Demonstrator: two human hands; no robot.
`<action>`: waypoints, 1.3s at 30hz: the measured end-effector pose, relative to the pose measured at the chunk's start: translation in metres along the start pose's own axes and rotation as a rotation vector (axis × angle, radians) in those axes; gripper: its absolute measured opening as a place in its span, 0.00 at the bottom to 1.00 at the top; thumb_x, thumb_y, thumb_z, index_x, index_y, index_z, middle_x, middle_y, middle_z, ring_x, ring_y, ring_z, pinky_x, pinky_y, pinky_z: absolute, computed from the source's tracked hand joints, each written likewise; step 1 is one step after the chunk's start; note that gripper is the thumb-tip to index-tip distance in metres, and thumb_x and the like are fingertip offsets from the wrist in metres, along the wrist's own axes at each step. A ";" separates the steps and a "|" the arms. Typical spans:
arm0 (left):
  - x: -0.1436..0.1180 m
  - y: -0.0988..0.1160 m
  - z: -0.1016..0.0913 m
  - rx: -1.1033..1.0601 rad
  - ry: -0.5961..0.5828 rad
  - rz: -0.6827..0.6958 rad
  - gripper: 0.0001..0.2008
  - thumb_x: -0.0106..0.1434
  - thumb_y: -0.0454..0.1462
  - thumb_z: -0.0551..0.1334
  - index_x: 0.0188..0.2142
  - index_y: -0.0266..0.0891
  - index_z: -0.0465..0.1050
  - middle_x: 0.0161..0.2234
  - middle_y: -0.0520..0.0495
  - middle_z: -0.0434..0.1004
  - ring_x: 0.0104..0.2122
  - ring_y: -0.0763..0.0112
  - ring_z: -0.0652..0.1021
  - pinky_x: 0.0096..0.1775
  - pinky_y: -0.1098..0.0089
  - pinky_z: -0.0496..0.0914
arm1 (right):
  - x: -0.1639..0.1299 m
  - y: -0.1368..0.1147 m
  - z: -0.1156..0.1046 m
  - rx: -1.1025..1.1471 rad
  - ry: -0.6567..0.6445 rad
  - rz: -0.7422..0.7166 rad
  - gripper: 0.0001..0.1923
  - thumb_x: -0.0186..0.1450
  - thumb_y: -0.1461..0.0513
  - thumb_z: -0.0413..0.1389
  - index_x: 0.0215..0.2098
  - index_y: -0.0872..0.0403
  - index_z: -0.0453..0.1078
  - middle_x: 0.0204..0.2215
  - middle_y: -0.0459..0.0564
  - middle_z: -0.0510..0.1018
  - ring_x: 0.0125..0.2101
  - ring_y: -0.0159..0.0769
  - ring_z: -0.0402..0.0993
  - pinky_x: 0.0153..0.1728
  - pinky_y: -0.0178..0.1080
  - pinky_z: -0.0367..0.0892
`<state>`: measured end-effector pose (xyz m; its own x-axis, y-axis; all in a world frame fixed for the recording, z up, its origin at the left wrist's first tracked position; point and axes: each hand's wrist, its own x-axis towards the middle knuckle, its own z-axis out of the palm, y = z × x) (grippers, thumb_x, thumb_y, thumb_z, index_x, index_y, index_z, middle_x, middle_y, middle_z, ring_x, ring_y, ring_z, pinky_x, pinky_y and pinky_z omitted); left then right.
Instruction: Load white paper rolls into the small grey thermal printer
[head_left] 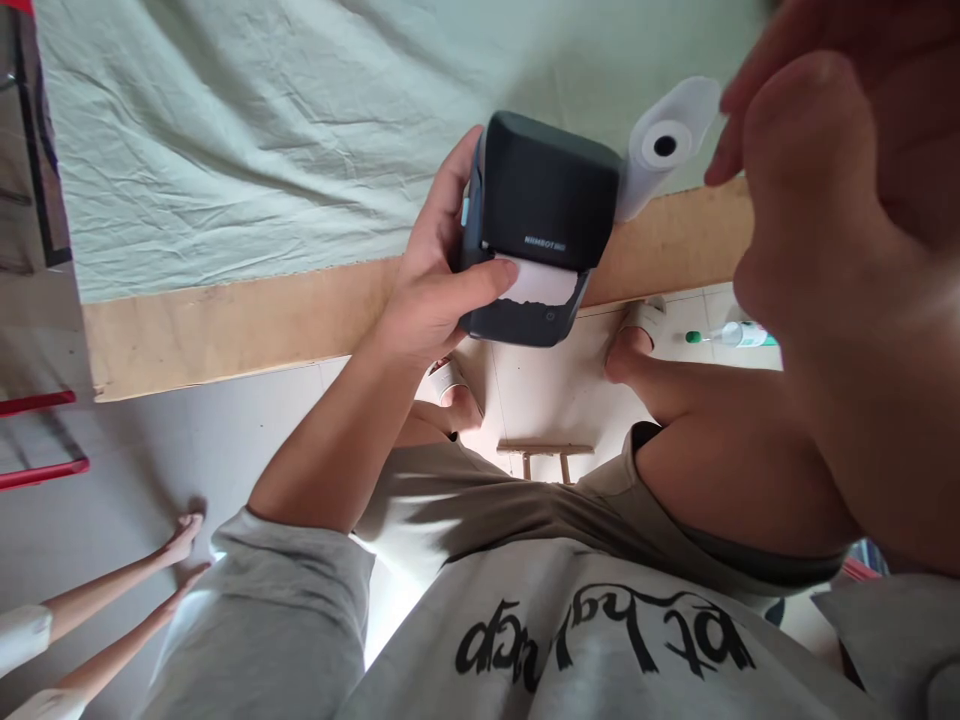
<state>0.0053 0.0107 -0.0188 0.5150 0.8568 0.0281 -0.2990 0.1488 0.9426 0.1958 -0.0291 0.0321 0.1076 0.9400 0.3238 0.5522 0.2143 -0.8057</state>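
Note:
My left hand (431, 290) is wrapped around a black label printer (544, 215) held at the table's edge. Its thumb presses on the white paper strip (541, 285) coming out of the printer's slot. A white paper roll (664, 145) lies on the table just behind the printer to the right. Raised close to the camera, my right hand (840, 200) looks large and blurred. Its fingers are loosely bent with nothing seen in them, and one fingertip overlaps the roll's edge in the picture.
A pale green cloth (262, 130) covers the wooden table (225, 320). My knees and sandalled feet show below, with a small wooden stool (544, 455) between them. A bottle (739, 335) lies on the tiled floor. Another person's bare legs (127, 590) stand at lower left.

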 end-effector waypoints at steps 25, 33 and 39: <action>-0.002 0.004 0.012 -0.071 0.196 -0.175 0.11 0.51 0.39 0.62 0.36 0.44 0.68 0.28 0.50 0.71 0.31 0.62 0.73 0.29 0.67 0.60 | 0.002 0.021 0.021 -0.254 -0.504 0.305 0.28 0.55 0.46 0.51 0.15 0.63 0.63 0.10 0.45 0.63 0.12 0.14 0.53 0.14 0.23 0.44; 0.000 0.005 0.014 -0.220 0.094 -0.147 0.15 0.61 0.43 0.48 0.36 0.38 0.69 0.32 0.45 0.71 0.37 0.61 0.73 0.37 0.63 0.66 | -0.004 0.018 0.018 -0.217 -0.484 0.288 0.30 0.59 0.45 0.45 0.17 0.63 0.63 0.14 0.46 0.65 0.15 0.15 0.56 0.17 0.24 0.46; 0.004 0.005 0.012 -0.390 0.143 -0.085 0.11 0.57 0.33 0.47 0.26 0.36 0.66 0.22 0.51 0.58 0.24 0.76 0.65 0.33 0.72 0.65 | -0.011 0.007 0.009 -0.196 -0.359 0.163 0.23 0.60 0.55 0.49 0.14 0.63 0.58 0.10 0.44 0.56 0.14 0.13 0.46 0.18 0.27 0.42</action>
<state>0.0152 0.0088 -0.0103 0.4429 0.8890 -0.1166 -0.5561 0.3744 0.7421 0.1908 -0.0357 0.0178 -0.0680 0.9975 -0.0206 0.7022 0.0332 -0.7112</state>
